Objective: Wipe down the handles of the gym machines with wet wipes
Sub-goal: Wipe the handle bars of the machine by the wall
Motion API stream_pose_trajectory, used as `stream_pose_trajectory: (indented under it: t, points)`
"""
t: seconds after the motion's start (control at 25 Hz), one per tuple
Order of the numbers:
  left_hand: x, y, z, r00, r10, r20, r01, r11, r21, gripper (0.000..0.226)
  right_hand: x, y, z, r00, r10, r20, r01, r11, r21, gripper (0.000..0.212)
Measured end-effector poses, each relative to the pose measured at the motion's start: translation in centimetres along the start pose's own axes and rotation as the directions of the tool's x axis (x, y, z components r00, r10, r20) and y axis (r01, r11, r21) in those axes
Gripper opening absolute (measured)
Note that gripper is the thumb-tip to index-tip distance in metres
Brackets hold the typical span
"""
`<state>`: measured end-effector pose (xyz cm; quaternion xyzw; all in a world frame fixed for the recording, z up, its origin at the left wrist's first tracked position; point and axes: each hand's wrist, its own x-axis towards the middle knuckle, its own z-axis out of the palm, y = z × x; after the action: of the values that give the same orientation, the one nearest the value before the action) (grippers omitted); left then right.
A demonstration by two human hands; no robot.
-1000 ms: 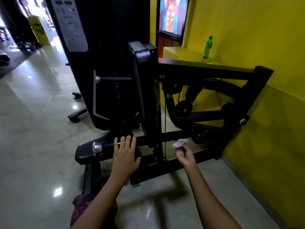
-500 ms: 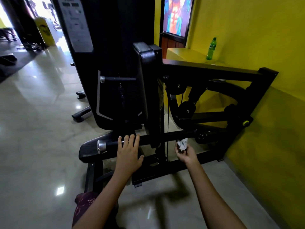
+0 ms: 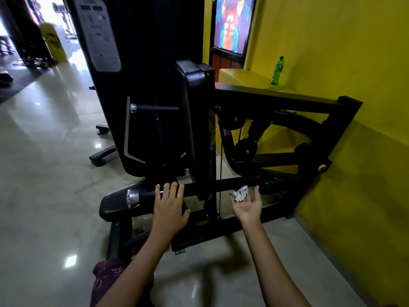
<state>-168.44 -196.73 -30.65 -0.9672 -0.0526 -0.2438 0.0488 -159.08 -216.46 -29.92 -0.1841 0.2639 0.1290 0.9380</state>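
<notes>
My left hand (image 3: 169, 209) rests flat, fingers straight, on the black handle bar (image 3: 199, 188). My right hand (image 3: 247, 206), palm up and fingers spread, carries the crumpled wipe (image 3: 240, 193) just below that bar. Green bottle (image 3: 277, 70) on ledge; label unreadable.

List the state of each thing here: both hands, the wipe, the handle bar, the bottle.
left hand: open, fingers resting on the bar
right hand: palm up, wipe at its fingers
wet wipe: crumpled
handle bar: horizontal
green bottle: upright on the ledge
</notes>
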Motion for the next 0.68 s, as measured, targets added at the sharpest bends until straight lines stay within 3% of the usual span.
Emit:
stream_pose_trajectory:
  t: [0.08,0.12,0.4,0.52,0.68]
  points:
    - [0.0,0.0,0.0,1.0,0.006,0.0,-0.006,1.0,0.01,0.088,0.0,0.0,0.5,1.0,-0.02,-0.001,0.02,0.995,-0.102,0.014]
    - [-0.1,-0.1,0.0,1.0,0.01,-0.004,-0.01,1.0,0.013,0.088,0.2,0.0,0.4,1.0,-0.028,-0.013,0.027,0.993,-0.114,0.013]
    - [0.0,0.0,-0.3,1.0,0.009,-0.007,-0.009,1.0,-0.01,0.089,4.1,-0.7,-2.3,0.997,0.022,-0.08,-0.035,0.986,-0.162,0.036]
    - [-0.1,-0.2,-0.3,1.0,0.013,-0.008,-0.013,1.0,-0.017,0.089,4.6,-0.9,-0.6,0.997,0.042,-0.059,-0.045,0.998,-0.051,0.029]
    - [-0.1,-0.1,-0.4,1.0,0.004,-0.013,-0.005,1.0,-0.024,0.088,3.5,-0.2,-0.6,1.0,0.021,0.011,-0.023,0.97,0.242,0.03]
